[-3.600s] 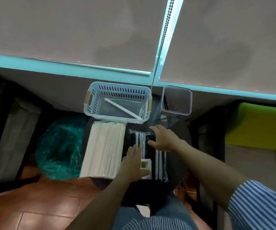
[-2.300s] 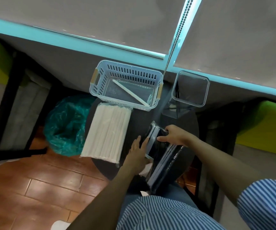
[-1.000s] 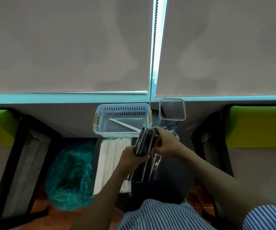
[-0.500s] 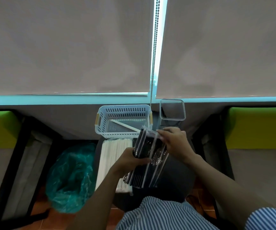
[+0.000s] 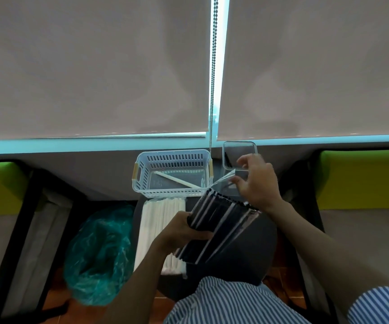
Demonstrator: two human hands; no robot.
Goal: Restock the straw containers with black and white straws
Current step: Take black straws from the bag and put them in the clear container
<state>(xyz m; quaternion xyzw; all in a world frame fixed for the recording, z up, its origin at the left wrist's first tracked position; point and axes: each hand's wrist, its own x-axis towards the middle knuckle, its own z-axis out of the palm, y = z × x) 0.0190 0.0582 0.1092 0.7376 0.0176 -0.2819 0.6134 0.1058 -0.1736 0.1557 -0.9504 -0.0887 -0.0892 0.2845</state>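
Head view, looking down over a small dark round table.

Left hand: fingers curled round the lower left side of a pack of black straws in clear plastic wrap; thumb lies across the near face. The pack is lifted off the table and tilted, its far end higher and pointing toward the containers.

Right hand: at the pack's far end, thumb and forefinger pinching a loose flap of clear wrap and drawing it up and away from the straw ends. The remaining fingers are loosely spread above (middle and ring fingers partly hidden behind the hand, so I cannot tell their exact pose).

Pack of white straws: lying flat on the left part of the table, long axis running away from the person, partly covered by the left hand and wrist.

White slotted basket: at the table's far edge, just beyond the white pack. One single white straw lies diagonally on its floor.

Clear square container: just right of the basket, upright, partly hidden behind the right hand. Contents cannot be told.

Surroundings: bead chain hanging between two roller blinds; teal plastic bag on the floor left of the table; green cushions at both edges; striped shirt at bottom.
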